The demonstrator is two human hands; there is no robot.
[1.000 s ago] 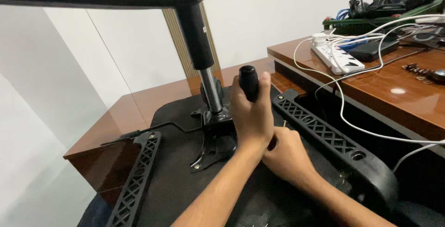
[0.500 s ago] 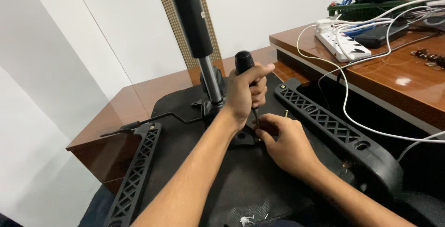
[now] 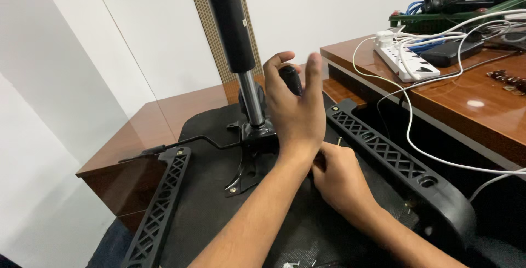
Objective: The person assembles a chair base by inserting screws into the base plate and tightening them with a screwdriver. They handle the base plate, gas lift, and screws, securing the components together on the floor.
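Black plastic hides most of what we work on: the screwdriver (image 3: pixel 290 79) shows only its handle top, the shaft lost behind our left hand (image 3: pixel 296 114). That grip is loose, fingers spread and half open around the handle, the palm against it rather than clamped. Our right hand (image 3: pixel 339 177) sits lower, just beside the left wrist, curled against the chair seat (image 3: pixel 208 191); its fingertips are hidden, so we cannot tell whether that grip is apart or closed on anything. A small screw (image 3: pixel 339 140) stands just above it, near the armrest (image 3: pixel 394 158). The gas column (image 3: pixel 241 65) rises left of the handle, its top cut off by the chair base overhead.
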